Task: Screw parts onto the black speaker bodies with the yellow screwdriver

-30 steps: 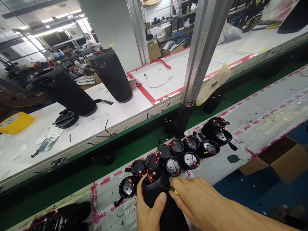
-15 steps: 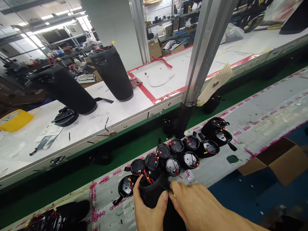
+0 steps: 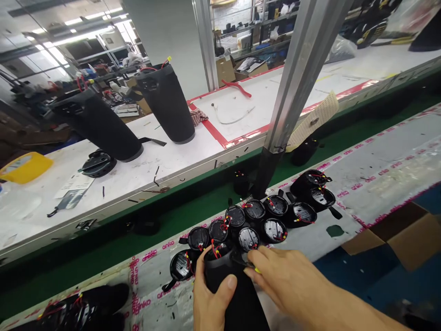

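Observation:
My left hand (image 3: 215, 294) is wrapped round a black cylindrical housing (image 3: 241, 299), its thumb lying on the near side. Red wires with small connectors stick up from the housing's open top. At the upper right side of that housing, my right hand (image 3: 279, 273) is closed on a dark strap (image 3: 241, 258); a small yellow tip (image 3: 257, 270) shows by its fingers. Just beyond the hands, several similar black housings stand in a cluster, such as one with a silvery inside (image 3: 248, 238) and another at the left end (image 3: 182, 265).
A metal post (image 3: 292, 78) rises behind the cluster. On the white bench (image 3: 179, 158) stand two larger black cylinders (image 3: 168, 103), near a round black part (image 3: 98, 164) and a yellow object (image 3: 25, 168). An open cardboard box (image 3: 409, 230) is at the right.
The held housing has moved slightly right and tilted more, showing more of its side. My right hand has shifted a little up and right. The whole view has shifted slightly.

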Tool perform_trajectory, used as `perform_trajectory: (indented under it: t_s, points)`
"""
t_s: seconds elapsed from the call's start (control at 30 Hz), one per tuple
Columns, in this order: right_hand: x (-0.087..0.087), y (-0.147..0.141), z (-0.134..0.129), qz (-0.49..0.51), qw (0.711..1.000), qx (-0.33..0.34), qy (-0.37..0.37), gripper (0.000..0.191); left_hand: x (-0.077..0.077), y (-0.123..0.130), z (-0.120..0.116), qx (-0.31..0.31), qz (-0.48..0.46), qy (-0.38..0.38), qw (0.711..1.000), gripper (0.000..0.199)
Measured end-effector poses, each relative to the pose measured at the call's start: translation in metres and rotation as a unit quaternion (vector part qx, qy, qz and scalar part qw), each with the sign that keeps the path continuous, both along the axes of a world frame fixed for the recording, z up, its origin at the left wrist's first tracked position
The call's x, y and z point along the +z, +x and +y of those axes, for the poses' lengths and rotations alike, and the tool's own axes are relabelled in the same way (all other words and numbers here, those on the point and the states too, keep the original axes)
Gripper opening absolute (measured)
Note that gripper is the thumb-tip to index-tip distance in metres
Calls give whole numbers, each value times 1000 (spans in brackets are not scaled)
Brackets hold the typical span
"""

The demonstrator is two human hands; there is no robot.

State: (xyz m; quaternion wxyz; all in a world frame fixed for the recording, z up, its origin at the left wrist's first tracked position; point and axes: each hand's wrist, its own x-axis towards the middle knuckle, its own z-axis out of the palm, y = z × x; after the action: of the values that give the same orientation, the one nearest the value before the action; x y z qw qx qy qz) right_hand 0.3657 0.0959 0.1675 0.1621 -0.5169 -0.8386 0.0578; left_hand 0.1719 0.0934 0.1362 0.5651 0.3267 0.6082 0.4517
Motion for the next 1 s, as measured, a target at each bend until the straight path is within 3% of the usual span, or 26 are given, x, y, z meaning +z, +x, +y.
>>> perform_trajectory:
  t_s: [0.17, 0.4, 0.63, 0.8, 1.0]
  points:
    - [-1, 11, 10, -49, 997, 58, -2, 24, -3, -4, -1, -5, 32, 7, 999, 86]
    - [1, 14, 15, -71, 994, 79, 34, 29, -4, -5, -4, -15, 60, 12, 998, 91]
    - [6, 25, 16, -133, 982, 121, 60, 33, 4, 0, -1, -40, 101, 28, 994, 84]
    - [10, 21, 8, -182, 970, 133, 94, 34, 12, 13, -3, -5, 209, 25, 978, 80]
    - [-4, 12, -1, -198, 970, 112, 84, 32, 12, 22, -8, 23, 273, 23, 961, 80]
